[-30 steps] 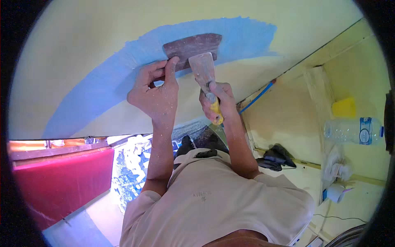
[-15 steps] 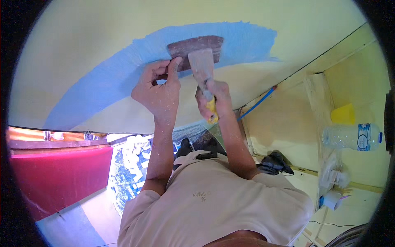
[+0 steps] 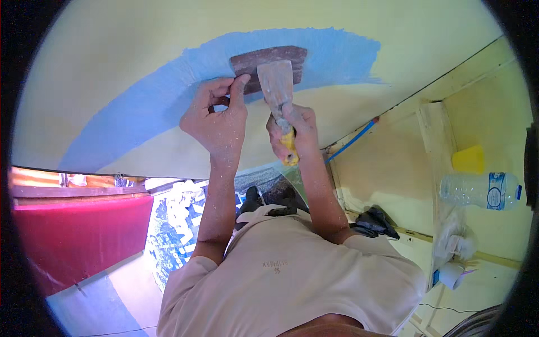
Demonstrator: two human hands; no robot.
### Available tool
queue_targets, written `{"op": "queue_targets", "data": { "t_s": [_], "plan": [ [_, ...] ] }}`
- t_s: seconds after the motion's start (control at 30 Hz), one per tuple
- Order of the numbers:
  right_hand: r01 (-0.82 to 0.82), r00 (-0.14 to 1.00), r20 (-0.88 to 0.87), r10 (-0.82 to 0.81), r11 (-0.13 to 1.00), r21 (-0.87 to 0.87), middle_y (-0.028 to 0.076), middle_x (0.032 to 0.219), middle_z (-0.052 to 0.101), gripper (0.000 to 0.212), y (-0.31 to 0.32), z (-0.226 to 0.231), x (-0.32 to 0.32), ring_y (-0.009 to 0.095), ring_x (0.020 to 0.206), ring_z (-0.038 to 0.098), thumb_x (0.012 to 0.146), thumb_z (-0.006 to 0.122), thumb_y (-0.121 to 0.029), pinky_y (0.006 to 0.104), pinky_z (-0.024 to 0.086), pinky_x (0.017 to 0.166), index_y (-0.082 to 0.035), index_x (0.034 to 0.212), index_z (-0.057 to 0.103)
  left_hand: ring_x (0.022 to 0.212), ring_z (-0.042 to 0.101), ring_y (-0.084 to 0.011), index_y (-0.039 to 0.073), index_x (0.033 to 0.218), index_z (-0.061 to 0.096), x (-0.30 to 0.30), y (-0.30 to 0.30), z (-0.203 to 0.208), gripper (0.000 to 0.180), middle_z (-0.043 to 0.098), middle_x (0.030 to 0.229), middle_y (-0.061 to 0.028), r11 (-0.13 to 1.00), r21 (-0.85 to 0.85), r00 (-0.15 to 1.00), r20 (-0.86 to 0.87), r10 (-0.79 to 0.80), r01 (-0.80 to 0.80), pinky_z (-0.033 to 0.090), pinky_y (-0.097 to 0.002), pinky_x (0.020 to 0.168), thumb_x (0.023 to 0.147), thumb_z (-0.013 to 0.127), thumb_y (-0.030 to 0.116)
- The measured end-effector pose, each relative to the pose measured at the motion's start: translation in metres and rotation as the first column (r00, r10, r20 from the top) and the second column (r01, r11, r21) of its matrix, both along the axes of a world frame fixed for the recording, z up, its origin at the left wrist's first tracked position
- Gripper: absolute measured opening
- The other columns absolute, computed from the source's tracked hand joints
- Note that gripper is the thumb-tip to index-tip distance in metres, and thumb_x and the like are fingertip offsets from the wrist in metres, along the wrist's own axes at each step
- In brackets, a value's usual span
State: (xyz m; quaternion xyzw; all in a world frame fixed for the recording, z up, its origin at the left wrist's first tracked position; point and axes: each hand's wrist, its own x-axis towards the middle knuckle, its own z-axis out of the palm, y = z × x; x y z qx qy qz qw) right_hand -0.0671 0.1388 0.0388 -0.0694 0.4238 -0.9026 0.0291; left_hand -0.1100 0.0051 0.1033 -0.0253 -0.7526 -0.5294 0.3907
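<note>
1. Head view: panel [image 3: 168,33], pale yellow, spanning the upper part.
2. Blue patch [image 3: 213,56], a curved band with a ragged upper edge, on the panel, behind both tools.
3. Red board [image 3: 84,236], lower left, well apart from the hands.
4. Left hand [image 3: 219,121], thumb and fingers pinching the lower left corner of the plate.
5. Bottle [image 3: 477,190], clear plastic, far right, well apart from both tools.
6. Plate [image 3: 247,63], thin, dark brown, in front of the blue patch; whether it touches the patch cannot be told. Nearly unmoved over the last second.
7. Scraper [image 3: 277,81], flat blade, yellow handle, lapping the front of the plate. Its tip has shifted from about mid-plate toward the upper edge. Judgement: the plate serves as the steady piece, the scraper as the moving one.
8. Right hand [image 3: 303,123], closed round the handle, thumb along the neck.
9. Yellow cup [image 3: 469,159], just beside the bottle.
</note>
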Motion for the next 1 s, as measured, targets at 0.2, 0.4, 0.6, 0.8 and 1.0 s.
{"op": "queue_targets", "data": {
  "t_s": [0.2,0.4,0.6,0.8,1.0],
  "plan": [
    [-0.004,0.999,0.039,0.004,1.000,-0.001,0.008,0.057,0.055,0.049,0.000,0.002,0.004,0.014,0.034,0.049,0.099,0.054,-0.038,0.0271,0.037,0.029,0.002,0.073,0.056,0.055,0.058,-0.0072,0.000,0.076,0.069,-0.005,0.002,0.002,0.015,0.067,0.065,-0.0050,0.999,0.030,0.998,-0.051,-0.031,0.033,0.047,-0.0215,0.051,0.074,0.083,0.004],
    [0.036,0.995,0.097,-0.038,0.999,0.016,0.008,0.055,0.053,0.047,-0.004,-0.006,0.011,0.015,0.033,0.049,0.099,0.055,-0.037,0.0279,0.037,0.028,0.001,0.073,0.056,0.055,0.058,-0.0070,0.001,0.076,0.069,-0.011,0.000,-0.004,0.015,0.067,0.066,-0.0050,0.999,0.034,0.994,-0.102,-0.029,0.032,0.045,-0.0217,0.049,0.073,0.084,0.003],
    [0.054,0.992,0.112,-0.051,0.998,-0.030,0.007,0.054,0.052,0.046,-0.008,0.006,0.012,0.015,0.031,0.047,0.099,0.054,-0.037,0.0282,0.037,0.028,0.001,0.072,0.056,0.056,0.057,-0.0054,0.002,0.075,0.069,-0.008,-0.003,-0.004,0.017,0.067,0.066,-0.0030,0.996,0.070,0.997,-0.053,-0.050,0.054,0.044,-0.0207,0.051,0.073,0.085,0.005],
    [0.034,0.999,0.036,-0.035,0.999,0.011,0.007,0.057,0.050,0.045,-0.006,0.012,0.013,0.015,0.031,0.045,0.101,0.050,-0.033,0.0272,0.034,0.027,0.008,0.119,0.056,0.055,0.057,-0.0051,0.002,0.075,0.070,-0.005,-0.002,-0.005,0.017,0.067,0.066,-0.0022,0.999,0.027,0.999,-0.022,-0.024,0.025,0.043,-0.0203,0.051,0.072,0.086,0.006],
    [0.058,0.994,0.092,-0.058,0.998,-0.002,0.007,0.057,0.051,0.043,-0.009,0.007,0.018,0.015,0.033,0.048,0.100,0.052,-0.036,0.0294,0.036,0.028,0.004,0.084,0.058,0.053,0.056,-0.0060,0.002,0.075,0.070,-0.005,0.002,-0.001,0.016,0.067,0.066,-0.0029,0.997,0.057,0.999,-0.022,-0.043,0.044,0.042,-0.0205,0.049,0.073,0.085,0.005]
  ]
}}
